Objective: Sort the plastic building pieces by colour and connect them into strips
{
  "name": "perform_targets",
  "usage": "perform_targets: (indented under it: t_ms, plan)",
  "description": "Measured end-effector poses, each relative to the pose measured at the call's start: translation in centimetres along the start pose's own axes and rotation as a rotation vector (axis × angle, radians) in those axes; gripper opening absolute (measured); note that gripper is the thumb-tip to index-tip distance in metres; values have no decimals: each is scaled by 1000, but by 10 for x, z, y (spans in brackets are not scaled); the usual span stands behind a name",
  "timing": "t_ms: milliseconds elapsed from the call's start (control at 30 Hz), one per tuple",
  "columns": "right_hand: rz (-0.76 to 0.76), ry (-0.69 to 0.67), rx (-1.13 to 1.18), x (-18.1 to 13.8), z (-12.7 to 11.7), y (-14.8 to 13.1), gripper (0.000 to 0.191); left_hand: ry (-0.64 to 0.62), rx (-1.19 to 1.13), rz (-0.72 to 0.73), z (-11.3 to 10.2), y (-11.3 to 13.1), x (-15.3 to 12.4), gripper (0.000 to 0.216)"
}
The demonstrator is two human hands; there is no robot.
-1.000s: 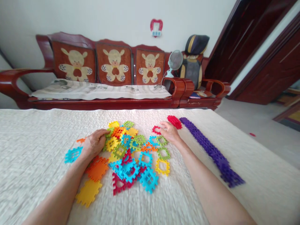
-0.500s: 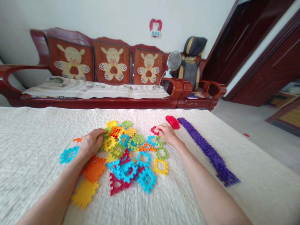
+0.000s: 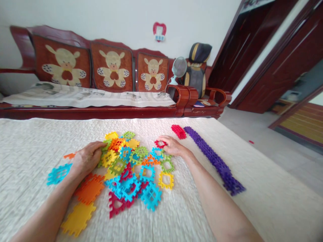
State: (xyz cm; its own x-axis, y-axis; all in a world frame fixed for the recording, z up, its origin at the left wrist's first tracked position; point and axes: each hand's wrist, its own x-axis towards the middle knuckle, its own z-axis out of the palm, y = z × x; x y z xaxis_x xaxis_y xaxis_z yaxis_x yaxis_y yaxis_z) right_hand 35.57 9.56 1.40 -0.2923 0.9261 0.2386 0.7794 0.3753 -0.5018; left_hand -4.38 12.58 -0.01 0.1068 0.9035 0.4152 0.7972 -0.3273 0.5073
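A loose pile of plastic interlocking pieces lies on the white quilted cover. My right hand is at its far right side, fingertips closed on the edge of a red open-centred interlocking piece. My left hand rests at the pile's left side with fingers curled, their tips by a green piece; what lies under them is hidden. Between the hands are blue window pieces, an orange window piece and a yellow frame. Crimson triangles lie nearer me.
Right of my right hand stands a row of red pieces, with a long row of purple pieces beside it. A blue window piece and a yellow plate lie by my left arm. Beyond is a wooden sofa.
The view has turned slightly right, so everything sits further left. My right fingers now reach further over the red piece. My left hand stays by the pile's left side.
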Motion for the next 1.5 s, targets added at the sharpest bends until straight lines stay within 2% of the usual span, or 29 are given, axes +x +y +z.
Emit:
perform_targets:
  t_ms: [100, 167, 233, 367, 467, 567, 667, 867, 1000, 1133, 1233, 1333, 1433, 1500]
  plan:
    - [17, 32, -11, -1, 0, -2, 45, 20, 7, 17, 3, -7, 0, 31]
    - [33, 115, -16, -1, 0, -5, 40, 25, 13, 27, 4, -10, 1, 29]
    - [43, 273, -17, -2, 1, -7, 40, 15, 11, 20, 4, -11, 1, 29]
    - [142, 690, -87, -14, -3, -3, 42, 3, -13, 7, 2, -7, 1, 29]
    - [322, 827, -162, -28, -8, 12, 46, 16, -25, 16, 2, -5, 1, 27]
    - [470, 825, -185, -38, -10, 29, 46, 18, -32, 23, 3, -7, 2, 26]
    - [540, 787, -198, -39, -9, 39, 46, 4, -37, 10, 4, -9, 1, 28]
    - [584, 713, -243, -36, -7, 43, 47, -24, -27, -46, 2, -3, 1, 30]
    - [628, 670, -292, -35, -6, 47, 49, -32, -10, -33, -2, 8, 0, 38]
    - [632, 650, -304, -35, -5, 53, 51, -46, 18, -23, -6, 8, 3, 42]
    - [521, 761, -312, -34, -7, 47, 55, -81, 51, -8, -9, 9, 6, 41]
    - [259, 830, -288, -29, -5, 28, 49, -79, 10, 104, -7, 23, 6, 41]
    - [-3, 691, -181, -20, 6, 0, 38, -87, -83, 286, -5, 48, 1, 42]
    - [-106, 562, -104, -15, 17, -15, 33, -128, -132, 367, -7, 61, -3, 44]
